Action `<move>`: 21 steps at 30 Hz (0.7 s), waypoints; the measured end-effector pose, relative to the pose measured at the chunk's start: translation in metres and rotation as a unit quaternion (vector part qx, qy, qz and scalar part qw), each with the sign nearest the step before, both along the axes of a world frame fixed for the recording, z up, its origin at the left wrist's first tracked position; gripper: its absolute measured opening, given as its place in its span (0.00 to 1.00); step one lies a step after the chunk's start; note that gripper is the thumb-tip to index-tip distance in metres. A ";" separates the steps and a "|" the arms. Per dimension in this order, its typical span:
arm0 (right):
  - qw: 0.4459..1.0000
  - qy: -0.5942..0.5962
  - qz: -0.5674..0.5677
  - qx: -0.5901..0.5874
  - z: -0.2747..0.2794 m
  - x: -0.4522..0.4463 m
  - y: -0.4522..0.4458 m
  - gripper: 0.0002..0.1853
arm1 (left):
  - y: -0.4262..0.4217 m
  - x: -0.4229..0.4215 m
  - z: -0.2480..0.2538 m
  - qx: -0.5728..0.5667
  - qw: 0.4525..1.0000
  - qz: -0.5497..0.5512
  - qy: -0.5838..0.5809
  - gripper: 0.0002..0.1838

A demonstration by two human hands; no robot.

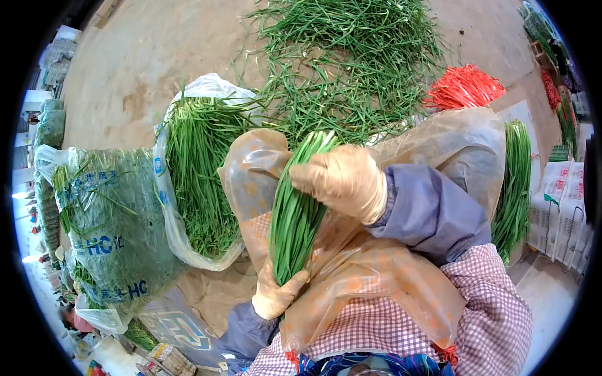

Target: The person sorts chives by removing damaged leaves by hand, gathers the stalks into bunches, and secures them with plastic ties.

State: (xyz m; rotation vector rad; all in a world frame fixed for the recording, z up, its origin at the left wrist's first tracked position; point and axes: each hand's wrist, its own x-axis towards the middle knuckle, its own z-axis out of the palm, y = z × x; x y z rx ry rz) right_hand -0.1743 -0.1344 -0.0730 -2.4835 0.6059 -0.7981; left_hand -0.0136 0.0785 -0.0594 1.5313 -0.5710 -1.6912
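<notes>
A bunch of garlic chives (295, 235) lies slantwise over my lap, pale cut ends up and green leaf tips down. My left hand (276, 293), in a cream glove, is closed around the lower leafy end, its thumb across the front. Near the pale ends, my right hand (342, 182), gloved alike, is curled closed on the bunch; its fingertips are partly hidden. A translucent plastic apron (370, 269) covers my checked clothes and knees.
Loose chives (351, 37) are heaped on the floor ahead. To the left are an open bag of chives (204, 169) and a wrapped bale (116, 232). Red ties (464, 88) lie beyond my right knee, and more chives (514, 188) stand at my right.
</notes>
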 end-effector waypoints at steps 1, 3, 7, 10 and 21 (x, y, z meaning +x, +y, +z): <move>0.999 -0.032 0.014 0.036 -0.005 0.000 0.005 0.14 | 0.000 0.002 0.001 -0.012 0.999 -0.026 -0.042 0.24; 0.989 -0.090 0.047 0.111 -0.009 0.000 0.023 0.11 | 0.000 0.004 0.002 -0.033 0.989 -0.075 -0.122 0.25; 0.738 -0.015 0.281 0.613 0.008 -0.015 0.029 0.06 | 0.000 0.007 -0.002 -0.019 0.973 -0.136 -0.185 0.27; 0.607 0.055 0.367 0.703 0.007 -0.016 0.035 0.07 | -0.003 0.006 -0.007 -0.076 0.972 -0.124 -0.182 0.31; 0.522 -0.649 0.076 0.548 -0.001 -0.155 -0.089 0.16 | 0.008 0.012 -0.013 -0.046 0.986 -0.100 -0.125 0.31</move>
